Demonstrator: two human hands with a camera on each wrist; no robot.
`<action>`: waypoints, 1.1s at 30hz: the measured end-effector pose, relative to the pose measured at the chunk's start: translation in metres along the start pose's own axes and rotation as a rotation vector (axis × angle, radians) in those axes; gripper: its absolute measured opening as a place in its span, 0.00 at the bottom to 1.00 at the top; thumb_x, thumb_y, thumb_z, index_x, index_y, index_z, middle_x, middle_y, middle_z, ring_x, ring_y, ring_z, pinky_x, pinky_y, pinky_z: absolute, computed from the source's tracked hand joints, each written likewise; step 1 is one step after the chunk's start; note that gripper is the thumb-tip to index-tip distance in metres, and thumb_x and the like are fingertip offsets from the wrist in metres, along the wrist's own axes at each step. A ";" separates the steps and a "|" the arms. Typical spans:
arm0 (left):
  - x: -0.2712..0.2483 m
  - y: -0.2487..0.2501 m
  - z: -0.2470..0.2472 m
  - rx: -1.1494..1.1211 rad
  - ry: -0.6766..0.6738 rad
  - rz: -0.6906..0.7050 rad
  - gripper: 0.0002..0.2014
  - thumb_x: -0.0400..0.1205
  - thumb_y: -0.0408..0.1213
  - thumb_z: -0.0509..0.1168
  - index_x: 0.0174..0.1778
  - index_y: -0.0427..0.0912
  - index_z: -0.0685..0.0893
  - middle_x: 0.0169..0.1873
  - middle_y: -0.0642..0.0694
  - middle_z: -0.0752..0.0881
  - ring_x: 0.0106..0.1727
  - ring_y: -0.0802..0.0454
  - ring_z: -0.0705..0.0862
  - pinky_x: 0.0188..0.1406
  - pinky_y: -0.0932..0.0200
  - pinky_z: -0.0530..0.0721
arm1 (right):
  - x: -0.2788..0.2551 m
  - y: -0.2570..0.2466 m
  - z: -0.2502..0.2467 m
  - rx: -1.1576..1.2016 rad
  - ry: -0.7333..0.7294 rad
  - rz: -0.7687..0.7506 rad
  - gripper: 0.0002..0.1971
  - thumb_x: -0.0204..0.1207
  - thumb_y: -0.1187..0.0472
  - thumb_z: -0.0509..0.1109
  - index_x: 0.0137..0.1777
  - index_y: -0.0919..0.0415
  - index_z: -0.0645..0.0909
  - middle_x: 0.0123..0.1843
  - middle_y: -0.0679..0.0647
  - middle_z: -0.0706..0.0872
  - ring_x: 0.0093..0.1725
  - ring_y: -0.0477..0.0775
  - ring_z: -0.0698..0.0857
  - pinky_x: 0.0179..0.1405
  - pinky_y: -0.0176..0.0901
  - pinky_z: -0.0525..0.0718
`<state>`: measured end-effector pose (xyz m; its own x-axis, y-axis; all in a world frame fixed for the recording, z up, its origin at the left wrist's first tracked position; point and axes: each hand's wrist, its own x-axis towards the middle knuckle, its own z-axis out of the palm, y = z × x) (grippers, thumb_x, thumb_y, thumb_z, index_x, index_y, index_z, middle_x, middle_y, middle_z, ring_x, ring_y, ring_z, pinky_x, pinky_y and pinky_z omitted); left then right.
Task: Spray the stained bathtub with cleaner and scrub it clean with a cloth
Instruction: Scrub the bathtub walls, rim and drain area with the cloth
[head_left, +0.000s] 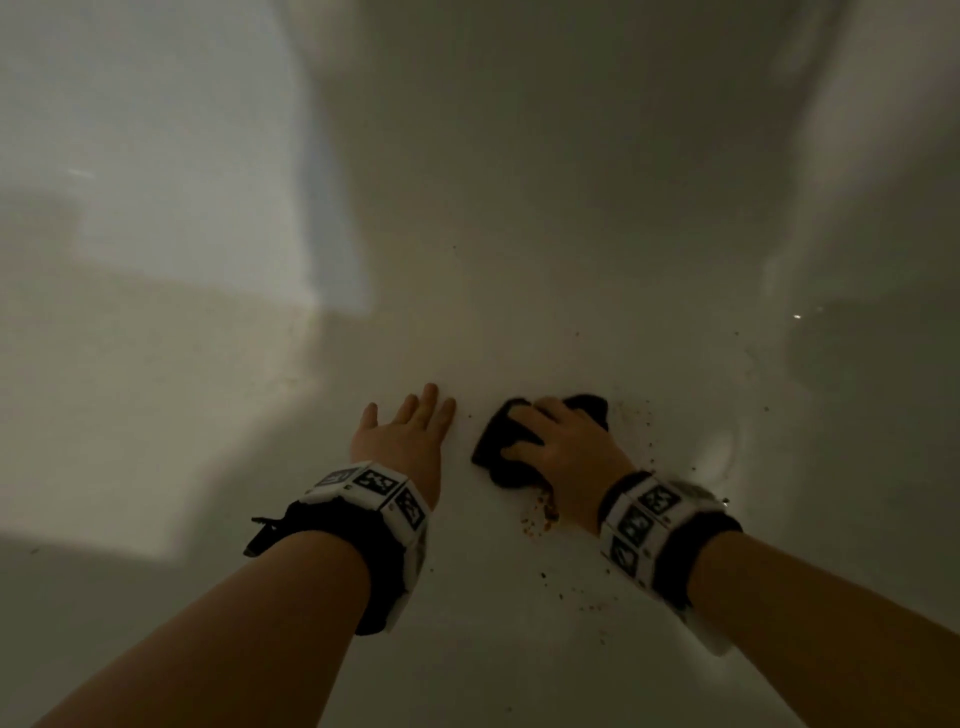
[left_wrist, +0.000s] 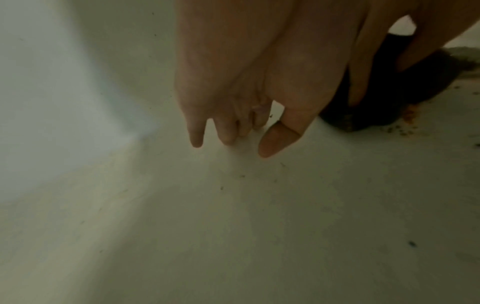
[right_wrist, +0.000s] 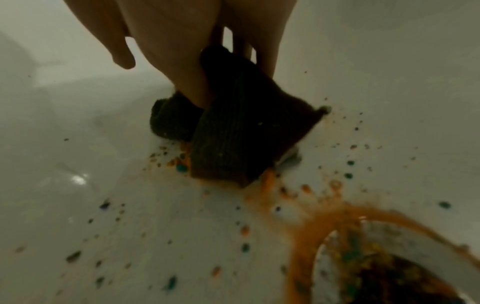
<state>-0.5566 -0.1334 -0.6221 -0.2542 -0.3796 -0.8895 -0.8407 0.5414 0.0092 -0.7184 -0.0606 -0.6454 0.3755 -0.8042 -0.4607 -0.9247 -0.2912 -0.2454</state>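
Note:
The white bathtub (head_left: 519, 291) fills every view. My right hand (head_left: 558, 441) grips a dark folded cloth (head_left: 496, 447) and presses it on the tub floor. In the right wrist view the thumb of the right hand (right_wrist: 192, 78) is tucked into a fold of the cloth (right_wrist: 233, 139), with the fingers behind it. Orange-brown stains (head_left: 540, 514) and dark specks lie beside and below the cloth. My left hand (head_left: 415, 423) lies flat on the tub floor just left of the cloth, fingers straight (left_wrist: 228, 137), holding nothing.
An orange smear (right_wrist: 319, 218) curves around a dirty drain opening (right_wrist: 400, 279) at the lower right of the right wrist view. Green and brown specks (right_wrist: 244, 246) are scattered over the tub floor. The tub walls rise at left (head_left: 156, 234) and right (head_left: 857, 208).

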 end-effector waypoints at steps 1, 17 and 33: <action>0.000 0.001 0.000 0.011 -0.004 -0.006 0.40 0.83 0.34 0.54 0.81 0.50 0.31 0.81 0.49 0.31 0.84 0.52 0.40 0.81 0.44 0.40 | -0.006 0.001 0.010 0.043 -0.053 0.013 0.28 0.26 0.64 0.90 0.34 0.56 0.90 0.47 0.61 0.90 0.41 0.66 0.89 0.25 0.54 0.87; -0.002 0.012 -0.002 0.099 -0.029 -0.074 0.40 0.82 0.34 0.53 0.81 0.48 0.31 0.81 0.47 0.31 0.84 0.51 0.41 0.82 0.45 0.41 | 0.007 0.074 -0.026 0.114 0.064 0.333 0.24 0.84 0.62 0.56 0.80 0.56 0.61 0.82 0.61 0.55 0.79 0.64 0.59 0.75 0.56 0.66; -0.004 0.013 -0.001 0.136 -0.042 -0.111 0.41 0.82 0.34 0.53 0.81 0.51 0.29 0.81 0.50 0.30 0.84 0.55 0.41 0.82 0.48 0.42 | -0.080 0.174 -0.051 0.148 0.013 0.869 0.42 0.72 0.66 0.73 0.82 0.56 0.54 0.83 0.65 0.49 0.80 0.70 0.54 0.77 0.64 0.60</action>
<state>-0.5667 -0.1250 -0.6177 -0.1407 -0.4121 -0.9002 -0.7893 0.5956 -0.1493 -0.9128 -0.0741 -0.6077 -0.4582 -0.7163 -0.5263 -0.8650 0.4955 0.0788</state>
